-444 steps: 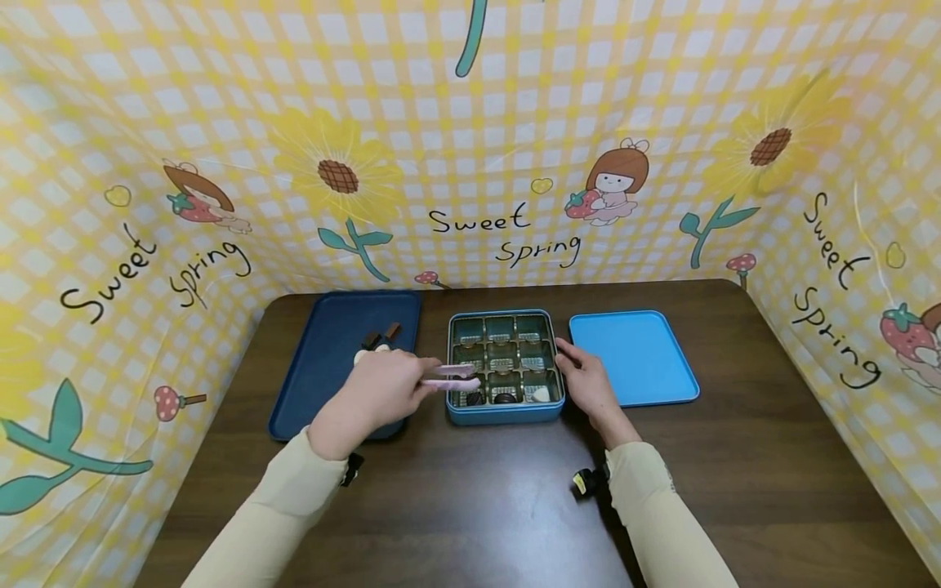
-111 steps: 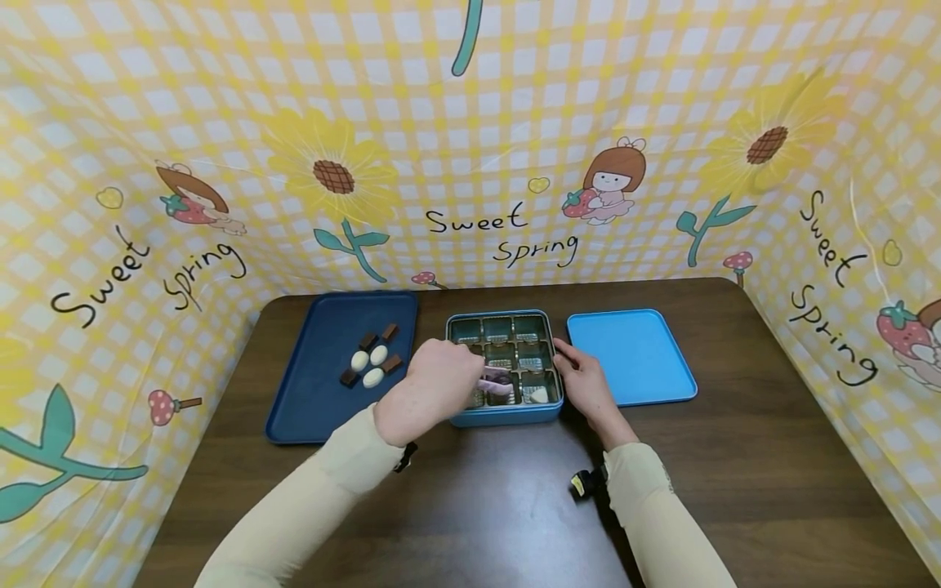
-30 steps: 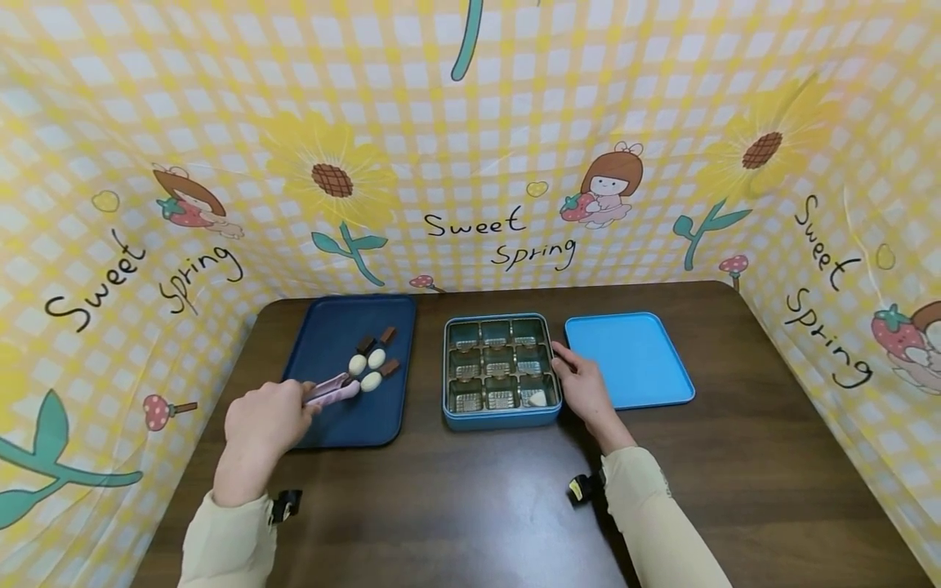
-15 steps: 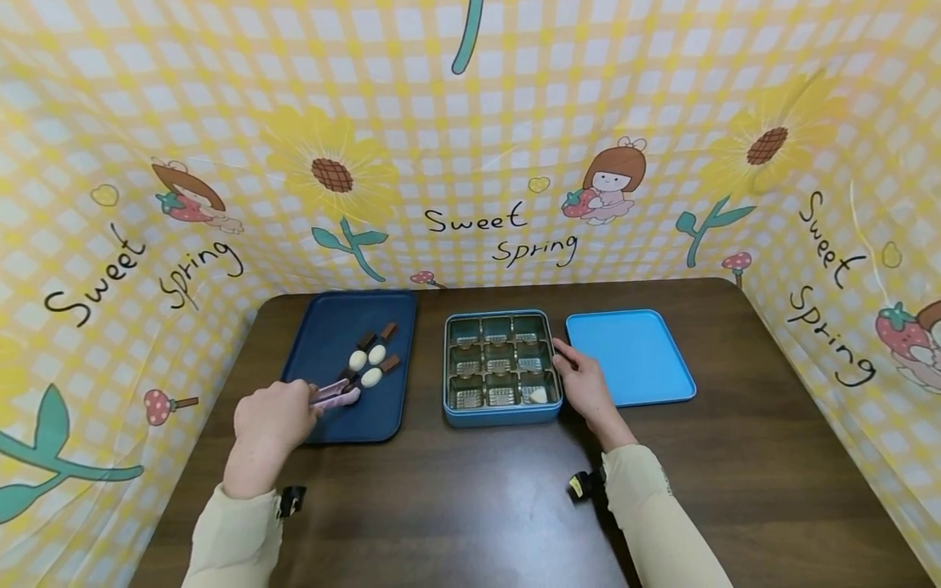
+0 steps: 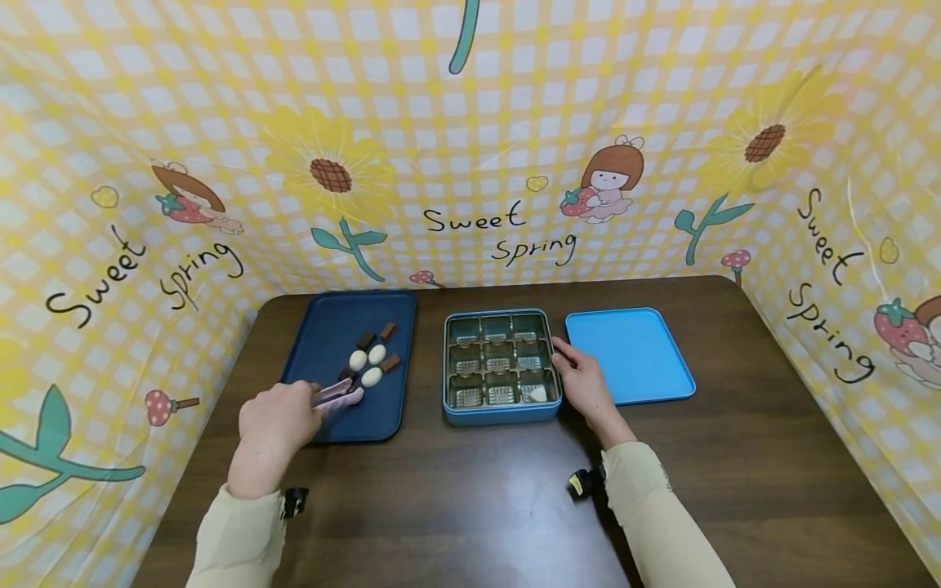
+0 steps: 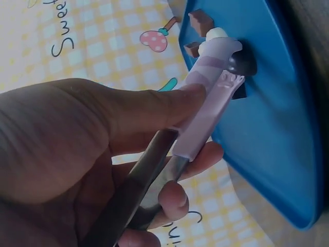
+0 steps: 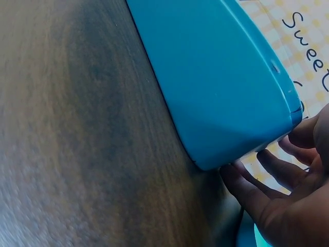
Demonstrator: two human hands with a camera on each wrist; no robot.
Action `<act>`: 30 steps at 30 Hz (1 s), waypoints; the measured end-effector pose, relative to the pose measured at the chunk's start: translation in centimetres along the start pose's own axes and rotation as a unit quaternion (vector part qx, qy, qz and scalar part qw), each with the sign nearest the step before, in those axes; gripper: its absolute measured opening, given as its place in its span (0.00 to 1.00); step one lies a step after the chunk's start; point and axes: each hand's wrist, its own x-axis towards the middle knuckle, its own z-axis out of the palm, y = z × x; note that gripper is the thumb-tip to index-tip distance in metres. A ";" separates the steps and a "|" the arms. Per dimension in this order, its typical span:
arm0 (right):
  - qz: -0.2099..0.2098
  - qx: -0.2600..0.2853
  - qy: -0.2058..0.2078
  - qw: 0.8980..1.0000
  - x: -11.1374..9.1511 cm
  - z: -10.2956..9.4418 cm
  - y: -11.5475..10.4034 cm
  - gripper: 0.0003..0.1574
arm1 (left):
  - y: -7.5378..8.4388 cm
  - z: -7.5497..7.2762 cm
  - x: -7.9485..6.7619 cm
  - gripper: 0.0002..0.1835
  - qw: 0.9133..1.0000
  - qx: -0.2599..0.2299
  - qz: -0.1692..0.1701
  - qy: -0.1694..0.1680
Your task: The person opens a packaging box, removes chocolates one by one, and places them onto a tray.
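Observation:
My left hand (image 5: 278,416) pinches pink-tipped tongs (image 6: 208,105) between thumb and fingers, low over the dark blue tray (image 5: 312,343). At the paw-shaped tong tips is a dark rounded chocolate (image 6: 243,63), partly covered by them. White oval chocolates (image 5: 377,354) and brown rectangular chocolates (image 5: 390,363) lie just beyond on the tray. Against the right side of the blue box (image 5: 503,417) rests my right hand (image 5: 584,384), its fingertips at the side wall and thumb near the rim. Inside the box is a divided insert with one white chocolate (image 5: 538,394) in its front right compartment.
A light blue lid-like panel (image 5: 632,355) lies right of the box, close behind my right hand. Everything stands on a dark wooden table (image 5: 470,506). A yellow checked cloth (image 5: 470,139) walls off the back and both sides.
My left hand has carried the tongs from the box leftward to the tray. The dark chocolates seen in the box's front row are gone from it. My right hand stays by the box.

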 end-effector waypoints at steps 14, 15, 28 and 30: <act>-0.004 0.001 -0.002 1.000 0.0 0.1 -0.1 0.29 | 2.1 -4.1 -1.1 0.21 0.990 -0.009 0.050 0.132; -0.004 0.001 -0.002 1.000 0.0 0.1 0.0 0.29 | 2.6 -4.4 -1.1 0.21 0.989 -0.008 0.058 0.138; -0.014 0.000 0.004 1.000 0.1 -0.1 0.0 0.29 | 12.4 -5.7 0.8 0.16 0.966 0.027 0.213 0.142; -0.015 -0.002 0.003 1.000 0.0 0.0 0.0 0.29 | 14.0 -5.5 1.0 0.16 0.963 0.040 0.233 0.131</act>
